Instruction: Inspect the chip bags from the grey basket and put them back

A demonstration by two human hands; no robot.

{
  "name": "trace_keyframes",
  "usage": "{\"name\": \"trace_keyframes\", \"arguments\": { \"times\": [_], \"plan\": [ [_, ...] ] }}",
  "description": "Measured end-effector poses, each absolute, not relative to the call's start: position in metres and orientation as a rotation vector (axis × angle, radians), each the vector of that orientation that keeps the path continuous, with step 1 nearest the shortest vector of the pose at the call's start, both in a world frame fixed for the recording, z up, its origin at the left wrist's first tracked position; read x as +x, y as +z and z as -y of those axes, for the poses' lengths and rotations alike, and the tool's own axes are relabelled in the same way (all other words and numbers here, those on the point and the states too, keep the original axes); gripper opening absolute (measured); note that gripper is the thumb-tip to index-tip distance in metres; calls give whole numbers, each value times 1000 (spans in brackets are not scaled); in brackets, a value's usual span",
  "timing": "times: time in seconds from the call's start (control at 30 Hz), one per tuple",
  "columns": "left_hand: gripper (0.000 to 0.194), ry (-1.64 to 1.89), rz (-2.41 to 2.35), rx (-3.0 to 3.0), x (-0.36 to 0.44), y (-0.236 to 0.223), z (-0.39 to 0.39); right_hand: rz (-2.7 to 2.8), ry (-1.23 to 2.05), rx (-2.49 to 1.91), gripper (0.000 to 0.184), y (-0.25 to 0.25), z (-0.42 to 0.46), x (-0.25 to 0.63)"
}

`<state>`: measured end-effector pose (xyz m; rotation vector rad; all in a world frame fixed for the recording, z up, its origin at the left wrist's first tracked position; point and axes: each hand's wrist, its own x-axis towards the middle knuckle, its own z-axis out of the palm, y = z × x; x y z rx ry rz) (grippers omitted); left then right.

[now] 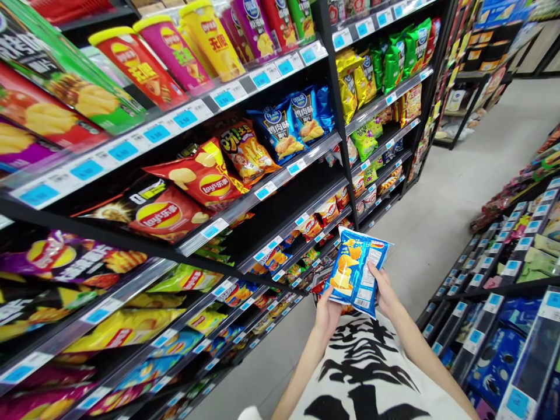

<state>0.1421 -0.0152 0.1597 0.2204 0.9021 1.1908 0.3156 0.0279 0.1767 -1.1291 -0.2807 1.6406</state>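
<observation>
I hold a blue snack bag [355, 271] with a picture of yellow chips in front of me, low in the aisle. My left hand [327, 314] grips its lower left edge from below. My right hand [384, 289] closes on its right edge, fingers over the white label side. Below my arms lies a white cloth with black markings [365, 373].
Black shelves [280, 181] on the left carry red, yellow, blue and purple chip bags and tall canisters [175, 52], with blue price tags along the rails. More shelving [503, 303] stands on the right. A grey floor aisle [459, 192] runs ahead between them.
</observation>
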Motion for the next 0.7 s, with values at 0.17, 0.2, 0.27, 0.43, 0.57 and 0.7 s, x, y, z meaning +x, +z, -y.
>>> {"name": "trace_keyframes", "arguments": {
  "times": [0.17, 0.2, 0.27, 0.43, 0.57, 0.7],
  "plan": [
    [61, 1188, -899, 213, 143, 161, 15, 284, 1635, -1138, 53, 173, -29, 316],
    [62, 1190, -898, 214, 144, 161, 15, 282, 1636, -1140, 53, 171, -29, 316],
    [63, 1188, -895, 220, 144, 162, 14, 274, 1637, -1149, 52, 169, -29, 316],
    [62, 1187, -899, 230, 144, 164, 14, 258, 1637, -1170, 50, 163, -30, 316],
    [65, 1185, -913, 259, 145, 162, 14, 256, 1632, -1162, 50, 161, -30, 315],
    [74, 1240, -988, 413, 144, 155, 20, 240, 1623, -1075, 48, 158, -31, 314]
  ]
}}
